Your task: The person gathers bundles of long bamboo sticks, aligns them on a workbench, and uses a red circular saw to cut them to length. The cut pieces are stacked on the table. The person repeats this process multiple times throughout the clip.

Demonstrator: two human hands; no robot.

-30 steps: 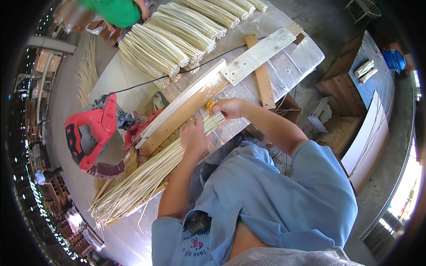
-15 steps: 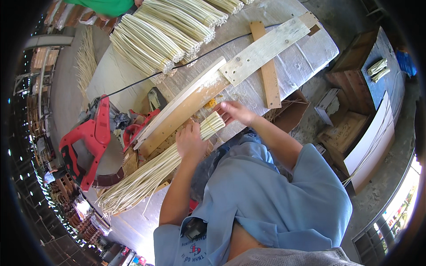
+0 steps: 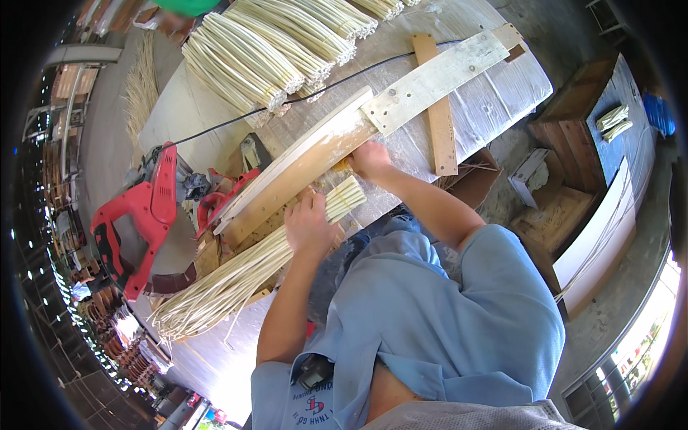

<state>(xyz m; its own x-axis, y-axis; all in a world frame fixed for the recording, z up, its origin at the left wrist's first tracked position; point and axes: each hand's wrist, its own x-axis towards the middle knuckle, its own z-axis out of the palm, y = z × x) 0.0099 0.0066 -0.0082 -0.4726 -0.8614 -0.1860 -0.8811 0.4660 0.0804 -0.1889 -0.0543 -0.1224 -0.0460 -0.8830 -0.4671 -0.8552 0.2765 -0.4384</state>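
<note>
My left hand (image 3: pixel 312 223) is wrapped round a bundle of long, thin pale sticks (image 3: pixel 236 272), like rattan canes. Its even, cut end (image 3: pixel 345 195) juts out past my fingers, while the loose tail spreads toward the lower left. At the lower edge of a wooden fence board, my right hand (image 3: pixel 371 159) is down on the table with fingers curled. It touches a small heap of yellow bands (image 3: pixel 342 165), partly covered by the hand; its fingertips are hidden, so what they hold cannot be made out.
A red circular-blade saw (image 3: pixel 165 193) stands at the left, its black cable crossing the table. Several tied stick bundles (image 3: pixel 244 61) lie along the far side. A pale board (image 3: pixel 433 82) lies across another plank. Part of a person in green (image 3: pixel 188 6) shows at the top.
My right hand has left the cut end of the bundle and moved up to the yellow bands, its fingers now curled. My left hand keeps its grip on the sticks.
</note>
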